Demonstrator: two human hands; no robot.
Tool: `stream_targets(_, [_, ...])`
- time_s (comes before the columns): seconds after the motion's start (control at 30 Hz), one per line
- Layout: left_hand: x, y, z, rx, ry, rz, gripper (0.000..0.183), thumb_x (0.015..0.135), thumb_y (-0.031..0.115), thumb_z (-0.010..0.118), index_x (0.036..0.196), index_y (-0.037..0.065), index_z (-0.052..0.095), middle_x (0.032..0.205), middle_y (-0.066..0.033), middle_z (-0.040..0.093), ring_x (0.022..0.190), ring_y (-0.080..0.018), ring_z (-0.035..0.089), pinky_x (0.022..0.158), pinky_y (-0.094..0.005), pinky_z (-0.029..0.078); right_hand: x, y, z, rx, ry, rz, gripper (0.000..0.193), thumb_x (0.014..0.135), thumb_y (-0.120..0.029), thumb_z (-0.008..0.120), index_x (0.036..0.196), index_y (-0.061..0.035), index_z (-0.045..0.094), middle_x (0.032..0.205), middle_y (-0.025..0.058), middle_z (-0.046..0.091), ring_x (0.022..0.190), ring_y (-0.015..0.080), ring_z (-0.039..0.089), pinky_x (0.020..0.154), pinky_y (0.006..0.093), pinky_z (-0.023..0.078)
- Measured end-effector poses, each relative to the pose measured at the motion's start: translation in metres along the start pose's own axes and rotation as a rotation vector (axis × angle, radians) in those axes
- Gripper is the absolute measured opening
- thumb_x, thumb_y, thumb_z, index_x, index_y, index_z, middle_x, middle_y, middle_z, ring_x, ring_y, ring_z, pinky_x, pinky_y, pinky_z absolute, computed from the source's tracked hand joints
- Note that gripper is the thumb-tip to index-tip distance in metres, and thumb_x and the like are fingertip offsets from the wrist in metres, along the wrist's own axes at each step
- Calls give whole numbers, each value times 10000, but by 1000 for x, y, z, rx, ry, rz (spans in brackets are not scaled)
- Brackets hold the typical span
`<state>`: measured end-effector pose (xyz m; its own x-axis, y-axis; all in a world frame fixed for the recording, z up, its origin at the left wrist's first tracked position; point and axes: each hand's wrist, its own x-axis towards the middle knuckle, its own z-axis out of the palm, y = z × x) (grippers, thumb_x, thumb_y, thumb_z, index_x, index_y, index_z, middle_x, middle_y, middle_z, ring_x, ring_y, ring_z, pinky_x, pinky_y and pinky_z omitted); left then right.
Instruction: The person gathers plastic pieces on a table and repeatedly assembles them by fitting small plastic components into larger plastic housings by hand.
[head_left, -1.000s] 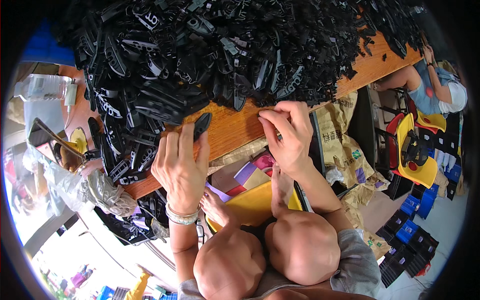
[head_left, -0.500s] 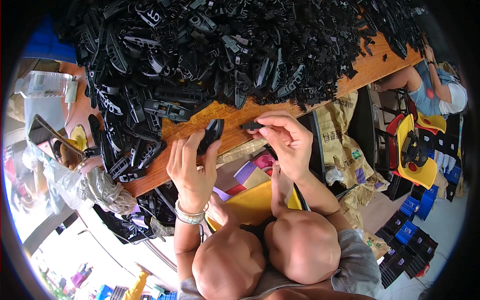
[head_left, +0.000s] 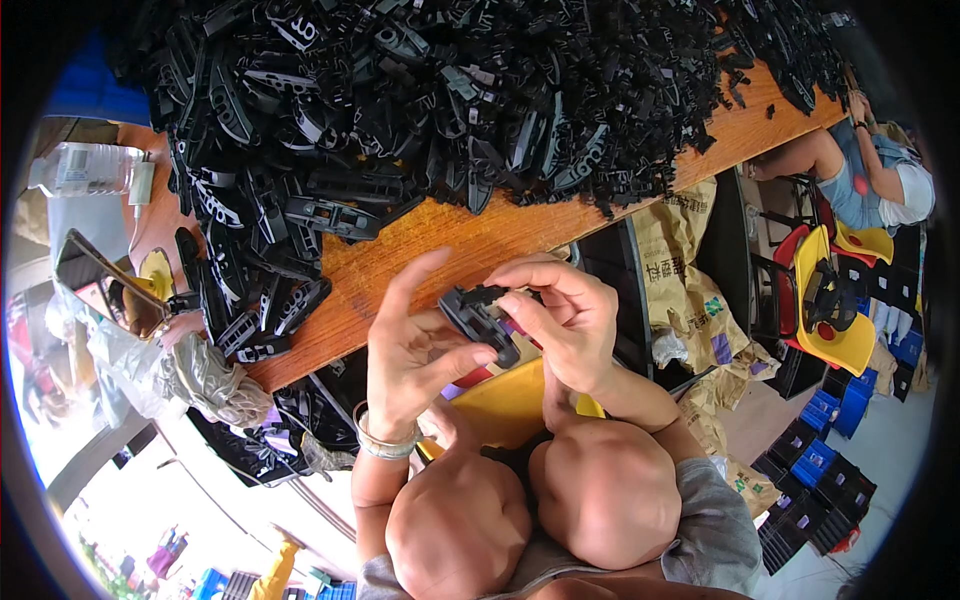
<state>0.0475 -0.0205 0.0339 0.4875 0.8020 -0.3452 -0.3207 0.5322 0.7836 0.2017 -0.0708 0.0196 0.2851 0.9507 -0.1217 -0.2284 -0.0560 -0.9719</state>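
wooden table (head_left: 440, 240) — heap of black plastic parts (head_left: 450, 90) | clear bottle (head_left: 85, 168) at left

Parts heap (head_left: 450, 110) on table (head_left: 480, 240), behind both hands; sacks (head_left: 690, 290) at right.

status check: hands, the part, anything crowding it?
Left hand and right hand both grip one black plastic part, held above the table edge. Heap of black parts lies beyond, apart from the hands. Nothing between them.
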Motion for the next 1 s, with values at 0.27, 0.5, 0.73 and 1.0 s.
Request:
stream_targets(0.27, [-6, -10, -8, 257, 73, 111, 348, 770, -104, 684, 1078, -89, 524, 953, -179, 651, 882, -192, 661, 716, -263, 573, 3, -9, 1, -360, -99, -282, 148, 764, 15, 672, 908, -19, 656, 943, 109, 650, 857, 244, 618, 759, 329, 463])
stream_targets(0.5, [-8, -6, -2, 432, 153, 90, 279, 799, -89, 663, 1051, -84, 542, 916, -151, 663, 800, -147, 668, 667, -225, 559, 10, -3, -4, -651, -73, -518, 189, 722, 26, 685, 898, -35, 653, 958, 97, 642, 885, 245, 601, 783, 345, 425])
stream_targets(0.73, [-10, -10, -14, 461, 152, 185, 221, 778, -69, 674, 977, -59, 579, 871, -109, 668, 717, -111, 650, 591, -205, 516, 4, -16, -5, -455, -200, -80, 302, 751, -24, 716, 1035, 11, 619, 945, 103, 635, 804, 184, 594, 694, 287, 455])
stream_targets(1.0, [-2, 4, -18, 903, -1, 278, 312, 809, -6, 654, 1117, -8, 605, 789, -83, 672, 703, -106, 658, 628, -209, 499, 3, -11, -27, -377, -278, 175, 277, 755, -6, 723, 1012, 30, 625, 903, 94, 626, 707, 113, 591, 616, 229, 463])
